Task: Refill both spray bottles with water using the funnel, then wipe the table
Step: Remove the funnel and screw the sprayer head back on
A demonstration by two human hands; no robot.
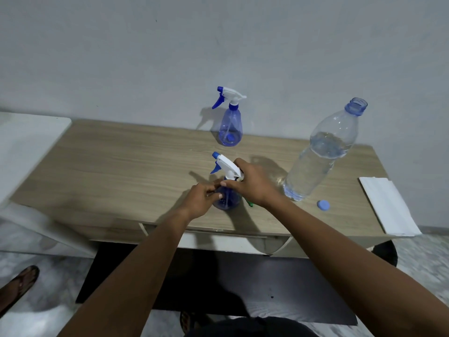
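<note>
Hands, left hand and right hand, clamped on near spray bottle mid-table, bare wood leftward.

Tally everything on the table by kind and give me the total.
Spray bottles: 2, far, near held by left hand and right hand
Water bottle: 1
Bottle cap: 1
White cloth: 1
Green item, mostly hidden: 1
Total: 6

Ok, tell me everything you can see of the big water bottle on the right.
The large clear plastic water bottle stands on the wooden table, right of both hands, touched by neither. Its bluish neck is open; its round blue cap lies on the table near its base. Water fills it roughly two-thirds. It looks tilted in this wide-angle view.
</note>
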